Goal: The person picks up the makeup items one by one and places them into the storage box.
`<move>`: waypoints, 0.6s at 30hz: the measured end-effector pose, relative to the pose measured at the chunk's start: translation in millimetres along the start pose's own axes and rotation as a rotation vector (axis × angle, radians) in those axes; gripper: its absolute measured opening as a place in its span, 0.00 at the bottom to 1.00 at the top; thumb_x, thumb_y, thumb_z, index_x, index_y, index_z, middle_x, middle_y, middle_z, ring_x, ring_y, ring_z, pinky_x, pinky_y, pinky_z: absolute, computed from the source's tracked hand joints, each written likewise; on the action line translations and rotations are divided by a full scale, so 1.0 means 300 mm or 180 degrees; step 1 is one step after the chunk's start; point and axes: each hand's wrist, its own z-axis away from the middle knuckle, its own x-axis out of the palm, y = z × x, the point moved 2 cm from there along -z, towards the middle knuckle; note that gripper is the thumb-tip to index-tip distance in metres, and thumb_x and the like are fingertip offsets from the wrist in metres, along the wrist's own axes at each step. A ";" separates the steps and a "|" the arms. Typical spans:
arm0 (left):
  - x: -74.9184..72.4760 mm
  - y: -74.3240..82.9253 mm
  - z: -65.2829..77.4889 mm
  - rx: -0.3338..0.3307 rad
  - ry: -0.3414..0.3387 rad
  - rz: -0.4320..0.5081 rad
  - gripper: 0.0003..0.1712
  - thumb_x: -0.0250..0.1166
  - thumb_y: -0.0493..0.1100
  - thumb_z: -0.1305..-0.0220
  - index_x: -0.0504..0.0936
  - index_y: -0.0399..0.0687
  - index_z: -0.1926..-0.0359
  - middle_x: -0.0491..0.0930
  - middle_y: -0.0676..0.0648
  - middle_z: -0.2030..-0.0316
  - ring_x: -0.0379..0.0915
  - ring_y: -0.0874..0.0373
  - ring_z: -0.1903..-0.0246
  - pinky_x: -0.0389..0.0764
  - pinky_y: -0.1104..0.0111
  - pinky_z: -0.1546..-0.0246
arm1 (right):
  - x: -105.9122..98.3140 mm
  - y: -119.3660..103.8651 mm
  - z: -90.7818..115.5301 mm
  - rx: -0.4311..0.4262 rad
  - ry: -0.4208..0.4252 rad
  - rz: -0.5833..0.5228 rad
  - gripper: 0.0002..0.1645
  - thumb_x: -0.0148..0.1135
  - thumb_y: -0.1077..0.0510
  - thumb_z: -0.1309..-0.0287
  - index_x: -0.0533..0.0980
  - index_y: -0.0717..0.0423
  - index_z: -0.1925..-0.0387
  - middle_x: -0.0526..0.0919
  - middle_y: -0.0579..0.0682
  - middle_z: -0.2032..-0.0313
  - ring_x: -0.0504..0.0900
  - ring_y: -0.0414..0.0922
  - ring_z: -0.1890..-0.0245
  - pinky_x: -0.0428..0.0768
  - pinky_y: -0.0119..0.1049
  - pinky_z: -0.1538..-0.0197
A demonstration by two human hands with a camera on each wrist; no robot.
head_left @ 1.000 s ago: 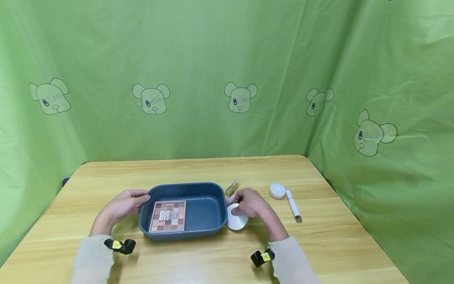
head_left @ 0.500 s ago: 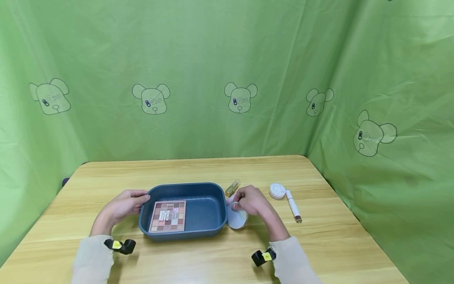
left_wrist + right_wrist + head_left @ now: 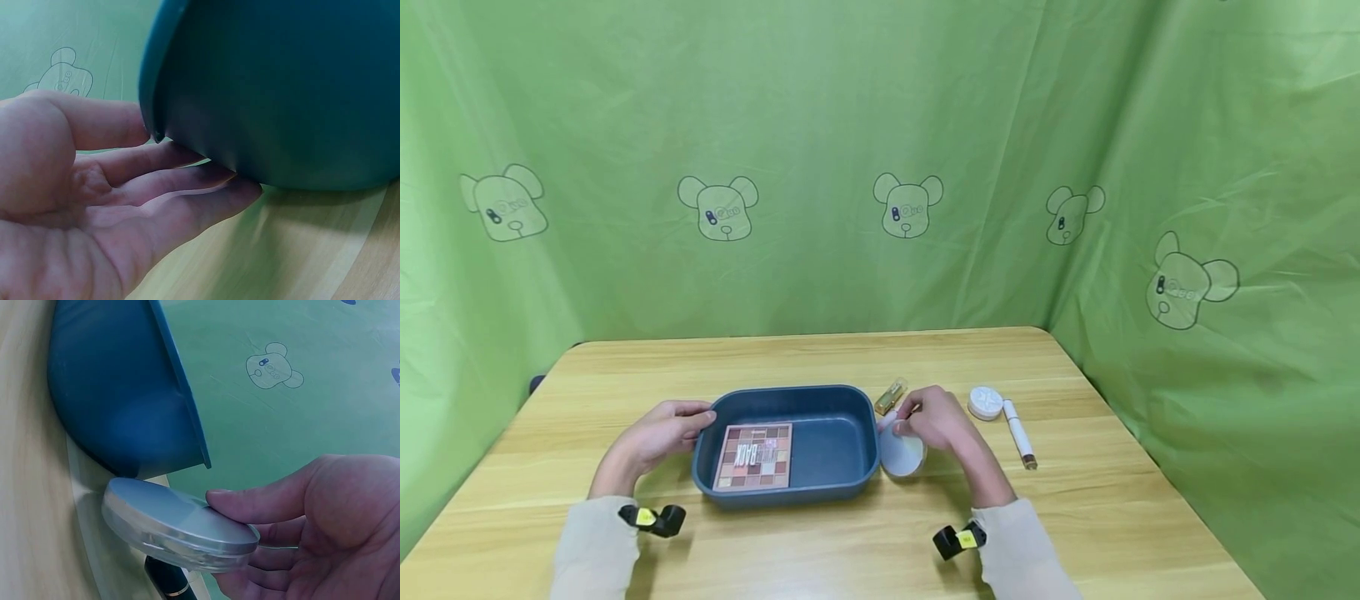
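Observation:
My right hand (image 3: 934,418) pinches a round cosmetic compact (image 3: 178,515) at its edge, thumb on the silvery lid and fingers underneath. The compact has clear sides and tilts just outside the right end of a dark blue plastic basin (image 3: 827,493). On the basin's left end rests my left hand (image 3: 662,432). Its thumb lies at the rim and its fingers reach along the outer wall, as the left wrist view shows. An eyeshadow palette (image 3: 754,457) lies flat in the basin's left half. Below the compact, a dark tube with a gold band (image 3: 169,578) shows partly.
A gold tube with a clear cap (image 3: 891,397) lies beyond the right hand. Farther right are a white round case (image 3: 986,403) and a slim white tube with a brown end (image 3: 1021,435), side by side. Green cloth (image 3: 820,167) hangs behind the wooden table (image 3: 790,550).
My right hand has shifted slightly away from me, its thumb moving from the lid's middle to its far edge. The compact now tilts. The left hand and basin stay put.

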 end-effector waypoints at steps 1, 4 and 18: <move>-0.001 0.000 0.000 0.0000 0.0000 0.0001 0.32 0.52 0.41 0.22 0.59 0.17 0.31 0.64 0.20 0.33 0.66 0.30 0.33 0.78 0.52 0.35 | -0.002 0.000 0.000 0.0007 0.0022 -0.0006 0.05 0.74 0.59 0.49 0.83 0.54 0.71 0.83 0.50 0.70 0.79 0.46 0.68 0.76 0.33 0.69; -0.001 0.000 0.000 0.0002 -0.0002 0.0007 0.32 0.52 0.41 0.22 0.58 0.17 0.31 0.64 0.20 0.33 0.66 0.30 0.32 0.78 0.52 0.35 | -0.007 0.003 -0.003 0.0001 0.0102 -0.0034 0.04 0.74 0.59 0.49 0.84 0.54 0.72 0.83 0.50 0.71 0.79 0.47 0.68 0.77 0.33 0.70; -0.001 -0.003 -0.001 0.0006 -0.0014 0.0019 0.33 0.52 0.41 0.23 0.57 0.17 0.30 0.63 0.20 0.32 0.65 0.30 0.32 0.79 0.52 0.36 | -0.022 0.005 -0.005 0.0116 0.0290 -0.0269 0.05 0.71 0.58 0.44 0.84 0.56 0.70 0.83 0.52 0.73 0.80 0.46 0.75 0.81 0.34 0.77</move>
